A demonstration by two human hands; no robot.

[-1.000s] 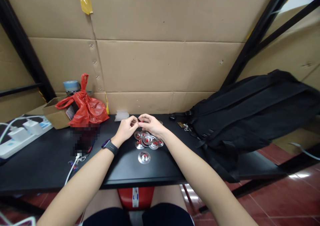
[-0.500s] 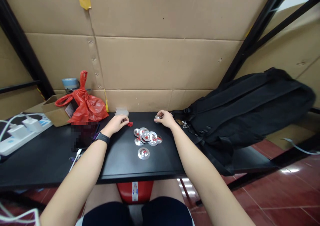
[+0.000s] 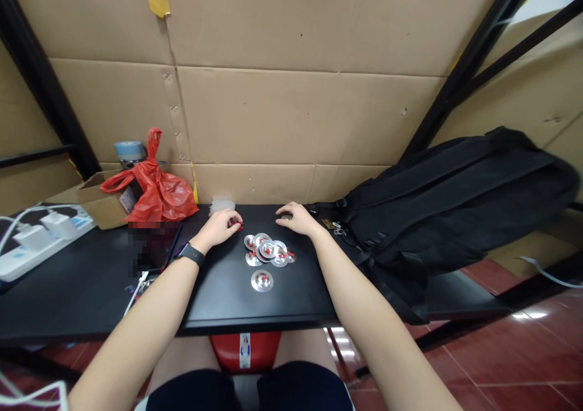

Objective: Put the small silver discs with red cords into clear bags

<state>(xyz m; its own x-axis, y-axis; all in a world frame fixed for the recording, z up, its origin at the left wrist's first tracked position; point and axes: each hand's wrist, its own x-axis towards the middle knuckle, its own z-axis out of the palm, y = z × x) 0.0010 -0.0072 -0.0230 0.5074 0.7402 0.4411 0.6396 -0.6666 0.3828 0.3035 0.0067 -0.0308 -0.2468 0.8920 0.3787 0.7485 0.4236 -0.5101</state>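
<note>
My left hand (image 3: 221, 226), with a dark watch on its wrist, is curled over a small bunch of red pieces (image 3: 235, 223) at the back of the black table. Its thumb and fingers close around them, and their exact kind is too small to make out. To the right, my right hand (image 3: 297, 219) is open, fingers and thumb apart, over small shiny metal discs (image 3: 286, 217) that its fingers partly hide. Between the hands, nearer to me, lies an overlapping pile of round silver discs (image 3: 267, 249) with red bits on them. A single silver disc (image 3: 262, 281) lies in front.
A black backpack (image 3: 455, 204) fills the right side. At left stand a red plastic bag (image 3: 159, 192), an open cardboard box (image 3: 102, 201) and a white power strip (image 3: 45, 244) with cables. A stack of clear pieces (image 3: 221, 204) sits against the cardboard wall (image 3: 291, 113).
My left hand has moved slightly right onto the red pieces. The fingers of my right hand have spread apart from the small discs they were gripping. The disc pile looks the same.
</note>
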